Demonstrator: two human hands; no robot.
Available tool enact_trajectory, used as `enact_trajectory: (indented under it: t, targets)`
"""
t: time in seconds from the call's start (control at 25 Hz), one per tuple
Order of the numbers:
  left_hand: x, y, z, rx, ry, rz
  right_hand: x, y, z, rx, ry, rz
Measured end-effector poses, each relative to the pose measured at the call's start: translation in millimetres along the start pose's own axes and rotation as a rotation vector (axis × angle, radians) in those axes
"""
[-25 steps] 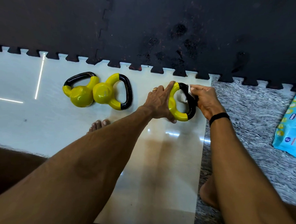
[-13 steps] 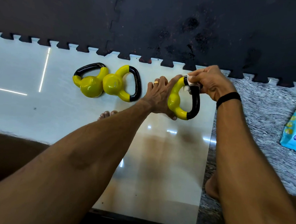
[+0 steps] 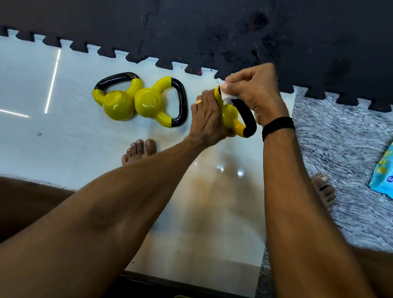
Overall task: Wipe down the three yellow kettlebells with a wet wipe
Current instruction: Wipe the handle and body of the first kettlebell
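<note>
Two bare forearms reached forward from the bottom of the view over a glossy pale floor tile (image 3: pixel 77 142), with toes of a bare foot (image 3: pixel 140 151) showing between them and another foot (image 3: pixel 324 189) just right of the right arm. The left hand (image 3: pixel 209 120), wearing a gold ring (image 3: pixel 199 101), was clenched around the yellow body of the nearest kettlebell (image 3: pixel 234 119), steadying it on the tile. The right hand (image 3: pixel 255 90), with a black band (image 3: pixel 278 127) on its wrist, pinched a white wet wipe (image 3: pixel 225 94) against the top of that kettlebell's handle, where yellow met the black grip. To the left, well apart from the hands, lay the second kettlebell (image 3: pixel 152 103) with its black handle pointing right, and touching its left side the third kettlebell (image 3: pixel 117 103) with its handle angled up and left. At the far right edge, a blue pack of wipes (image 3: pixel 392 168) rested on a grey marbled floor strip (image 3: pixel 351 138). Beyond everything, a black interlocking foam mat (image 3: pixel 197 23) bordered the tile with its toothed edge
</note>
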State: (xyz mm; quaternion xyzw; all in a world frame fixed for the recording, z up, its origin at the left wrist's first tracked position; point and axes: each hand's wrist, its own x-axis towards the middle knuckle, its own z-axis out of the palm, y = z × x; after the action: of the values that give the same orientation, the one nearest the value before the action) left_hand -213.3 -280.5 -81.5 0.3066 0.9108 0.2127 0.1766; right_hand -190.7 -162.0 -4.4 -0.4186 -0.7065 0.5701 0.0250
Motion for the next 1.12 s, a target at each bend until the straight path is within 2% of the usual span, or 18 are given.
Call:
enact_trajectory:
  t: [0.16, 0.4, 0.56, 0.68, 0.8, 1.12]
  targets:
    - [7.8, 10.6, -1.8, -0.095, -0.015, 0.024, -1.8, 12.8, -19.7, 0.101, -0.005, -0.039]
    - [6.4, 14.9, -6.8, -0.51, -0.043, -0.058, -17.0, 44.7, -41.5, 0.257, -0.021, -0.063]
    - [1.9, 14.8, -7.4, -0.301, -0.071, 0.08, -38.5, 62.7, -47.0, 0.355, -0.007, -0.065]
    - [3.2, 19.0, -5.0, -0.146, -0.132, 0.077, -52.9, 68.1, -40.7, 0.414, -0.004, -0.08]
    - [3.3, 22.9, -0.9, -0.038, -0.085, 0.052, -66.8, 78.5, -38.6, 0.45, 0.021, -0.078]
    - [-3.7, 33.0, 6.3, -0.119, -0.047, -0.071, -90.5, 101.5, -29.4, 0.587, 0.119, -0.045]
